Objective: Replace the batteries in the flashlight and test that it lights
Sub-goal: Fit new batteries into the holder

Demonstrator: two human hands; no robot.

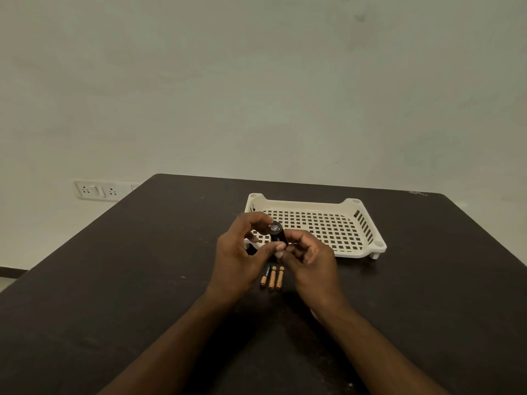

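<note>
The left hand [242, 252] and the right hand [308, 258] both pinch the small black flashlight [278, 235], held above the surface [142, 280] with its lens up. Three batteries [272, 277] lie side by side just under the hands; new or used, I cannot tell. I judge the exchange unfinished, the light untested. The white perforated tray [350, 202] behind holds nothing visible

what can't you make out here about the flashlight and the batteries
- Flashlight, head view: rear end hidden by the left hand and right hand; open or capped, loaded or empty, unclear.
- Lens: too small to tell if lit.
- Three batteries on the table: old or new unclear; label print too small.
</note>
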